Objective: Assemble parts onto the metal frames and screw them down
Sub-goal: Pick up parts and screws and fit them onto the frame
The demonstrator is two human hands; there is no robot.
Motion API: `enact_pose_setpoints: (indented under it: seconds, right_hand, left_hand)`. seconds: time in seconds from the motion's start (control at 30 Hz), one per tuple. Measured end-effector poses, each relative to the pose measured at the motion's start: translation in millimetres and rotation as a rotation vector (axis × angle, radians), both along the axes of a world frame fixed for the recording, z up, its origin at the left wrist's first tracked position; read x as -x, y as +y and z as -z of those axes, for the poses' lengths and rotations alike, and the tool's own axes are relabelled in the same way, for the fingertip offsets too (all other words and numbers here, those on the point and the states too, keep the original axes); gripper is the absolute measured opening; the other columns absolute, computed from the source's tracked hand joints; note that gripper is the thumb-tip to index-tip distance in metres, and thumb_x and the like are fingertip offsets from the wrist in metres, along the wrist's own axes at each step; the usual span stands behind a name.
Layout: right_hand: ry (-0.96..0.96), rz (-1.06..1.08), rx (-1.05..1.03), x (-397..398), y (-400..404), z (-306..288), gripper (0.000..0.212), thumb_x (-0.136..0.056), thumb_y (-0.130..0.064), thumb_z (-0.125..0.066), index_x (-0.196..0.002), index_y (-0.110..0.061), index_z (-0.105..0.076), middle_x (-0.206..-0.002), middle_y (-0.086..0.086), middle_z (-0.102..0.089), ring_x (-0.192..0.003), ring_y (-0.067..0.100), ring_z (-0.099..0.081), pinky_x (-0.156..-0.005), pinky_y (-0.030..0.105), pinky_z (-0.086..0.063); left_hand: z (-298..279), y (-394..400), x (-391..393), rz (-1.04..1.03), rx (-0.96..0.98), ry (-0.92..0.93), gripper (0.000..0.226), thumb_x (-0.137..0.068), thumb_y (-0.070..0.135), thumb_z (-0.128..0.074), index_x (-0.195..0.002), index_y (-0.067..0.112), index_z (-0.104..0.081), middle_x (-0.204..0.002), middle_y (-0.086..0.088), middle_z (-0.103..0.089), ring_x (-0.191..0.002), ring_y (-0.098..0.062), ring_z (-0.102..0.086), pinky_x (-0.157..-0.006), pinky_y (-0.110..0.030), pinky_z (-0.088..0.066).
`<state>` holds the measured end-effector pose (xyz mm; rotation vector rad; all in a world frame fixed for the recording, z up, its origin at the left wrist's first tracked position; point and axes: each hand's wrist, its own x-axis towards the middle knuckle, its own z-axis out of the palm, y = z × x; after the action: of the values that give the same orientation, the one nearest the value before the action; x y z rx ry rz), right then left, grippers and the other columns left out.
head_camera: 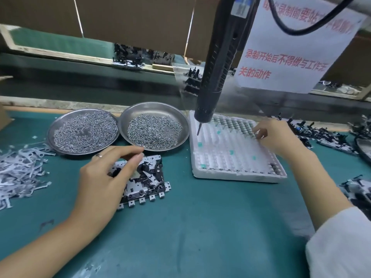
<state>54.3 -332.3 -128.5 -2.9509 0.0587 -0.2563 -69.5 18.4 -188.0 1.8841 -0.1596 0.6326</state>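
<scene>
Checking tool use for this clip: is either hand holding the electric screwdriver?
No: the electric screwdriver hangs free, the right hand is at the white tray, the left hand on the metal frame.

- White paper sheet hanging top right, red printed Chinese: lower lines read "录制开始后不得做与工作无关的动作".
- Same sheet, top line: partly cut off and blurred; only "录制前要" can be made out.
- Blue label on the hanging black electric screwdriver: print too blurred to read.
- No other text legible.
</scene>
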Motion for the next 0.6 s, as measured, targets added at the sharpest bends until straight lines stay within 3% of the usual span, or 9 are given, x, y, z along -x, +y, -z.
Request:
enact_pose_setpoints:
  seconds: [0.2,0.4,0.5,0.6]
  right_hand:
    - [0.023,-0.035,0.206,-5.5,2.3,-1.8,0.045,-0.075,0.016,-0.048,-0.104,-0.011,-0.07,-0.095,0.009,-0.068,-0.091,0.029,-0.059,-0.075,0.037,-0.052]
    - [-0.125,-0.039,0.257,6.0,4.2,-3.1,0.027,-0.079,0.009,-0.054,-0.094,-0.003,-0.072,-0.094,0.016,-0.069,-0.087,0.033,-0.061,-0.074,0.037,-0.052]
    - [-0.116,-0.066,-0.034,23.2,19.5,-18.4,0.014,-0.078,0.006,-0.063,-0.076,-0.004,-0.073,-0.074,0.011,-0.071,-0.07,0.025,-0.066,-0.066,0.03,-0.052]
    - [0.189,-0.229,-0.514,57.7,59.0,-31.8,0.015,-0.075,-0.004,-0.076,-0.069,-0.017,-0.073,-0.07,0.002,-0.073,-0.064,0.017,-0.07,-0.068,0.035,-0.058]
  left_hand:
    - [-1.6,-1.6,0.7,0.02,0.026,0.013,0.013,-0.08,0.035,-0.062,-0.091,0.035,-0.069,-0.093,0.023,-0.065,-0.083,-0.013,-0.068,-0.071,-0.022,-0.041]
    - [-5.5,-3.4,2.4,0.014,0.043,0.0,0.012,-0.079,0.032,-0.063,-0.09,0.035,-0.069,-0.093,0.024,-0.066,-0.082,-0.004,-0.064,-0.074,-0.016,-0.041]
    - [-6.2,-3.5,2.4,0.019,0.046,-0.003,0.013,-0.078,0.033,-0.063,-0.09,0.034,-0.069,-0.094,0.025,-0.065,-0.081,-0.001,-0.063,-0.072,-0.011,-0.04]
    - [-7.2,-4.4,2.1,0.03,0.046,-0.002,0.015,-0.078,0.028,-0.065,-0.092,0.032,-0.069,-0.097,0.022,-0.065,-0.088,0.005,-0.061,-0.078,-0.007,-0.039]
